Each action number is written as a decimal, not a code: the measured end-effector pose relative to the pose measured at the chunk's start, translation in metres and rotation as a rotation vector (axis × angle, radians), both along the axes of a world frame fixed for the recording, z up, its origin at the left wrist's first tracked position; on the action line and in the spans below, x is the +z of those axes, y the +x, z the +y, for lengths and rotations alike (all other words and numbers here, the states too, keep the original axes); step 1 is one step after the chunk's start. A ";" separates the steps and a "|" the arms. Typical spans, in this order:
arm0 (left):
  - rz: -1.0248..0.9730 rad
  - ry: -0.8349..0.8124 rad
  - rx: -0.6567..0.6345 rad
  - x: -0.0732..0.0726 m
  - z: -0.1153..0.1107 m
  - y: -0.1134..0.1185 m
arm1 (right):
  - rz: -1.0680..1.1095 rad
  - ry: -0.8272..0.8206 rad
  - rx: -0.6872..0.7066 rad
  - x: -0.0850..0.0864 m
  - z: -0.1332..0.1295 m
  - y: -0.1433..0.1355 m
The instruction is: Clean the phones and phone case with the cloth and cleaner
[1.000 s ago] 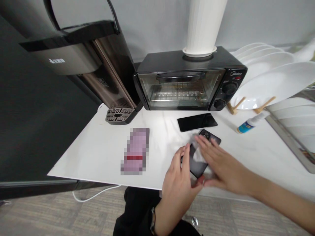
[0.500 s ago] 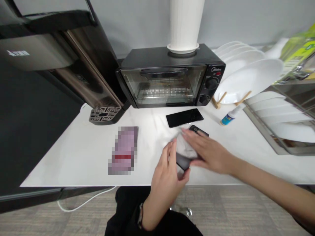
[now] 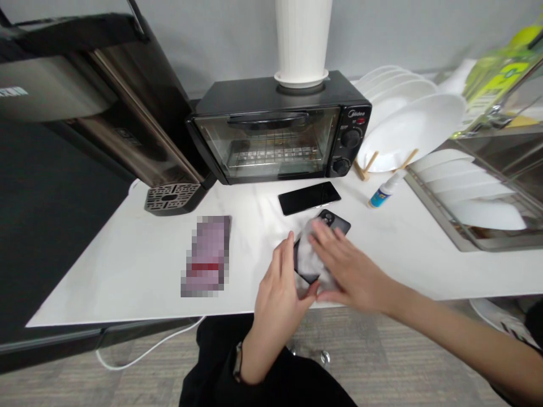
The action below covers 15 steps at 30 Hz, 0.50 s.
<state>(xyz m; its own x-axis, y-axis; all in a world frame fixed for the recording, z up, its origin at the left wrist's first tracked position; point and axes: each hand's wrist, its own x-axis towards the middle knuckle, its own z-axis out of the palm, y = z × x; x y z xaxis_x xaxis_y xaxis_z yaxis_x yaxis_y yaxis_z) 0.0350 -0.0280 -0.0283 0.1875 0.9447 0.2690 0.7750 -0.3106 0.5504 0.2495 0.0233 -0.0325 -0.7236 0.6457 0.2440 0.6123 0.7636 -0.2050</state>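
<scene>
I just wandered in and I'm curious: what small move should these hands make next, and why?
Probably slide the pale cloth or tissue toward the camera lenses: the right hand has it on the back of the dark smartphone, the lens end lies uncovered, and the left hand braces the phone's edge.

Left hand has open white counter on its left, up to the pixelated purple thing. Thumbs nearly meet, so basically no gap there. Ahead of the right hand: a low flat phone, then the oven blocks. Spray bottle stands ahead-right; rightward's free until the metal dish tray.
</scene>
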 end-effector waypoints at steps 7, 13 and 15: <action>-0.013 0.012 0.018 -0.001 0.000 -0.001 | 0.022 -0.016 -0.112 -0.002 0.003 0.017; -0.054 -0.014 0.009 -0.001 0.001 -0.004 | 0.056 -0.142 0.174 0.002 -0.013 -0.006; -0.079 -0.015 0.001 0.000 0.000 -0.004 | 0.053 -0.134 0.124 0.003 -0.006 -0.006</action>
<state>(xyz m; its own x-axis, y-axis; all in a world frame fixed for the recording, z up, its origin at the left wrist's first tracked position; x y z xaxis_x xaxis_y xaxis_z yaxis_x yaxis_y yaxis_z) 0.0307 -0.0276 -0.0287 0.1650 0.9489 0.2689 0.7292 -0.3009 0.6146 0.2434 0.0174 -0.0293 -0.7881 0.5815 0.2020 0.5007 0.7964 -0.3391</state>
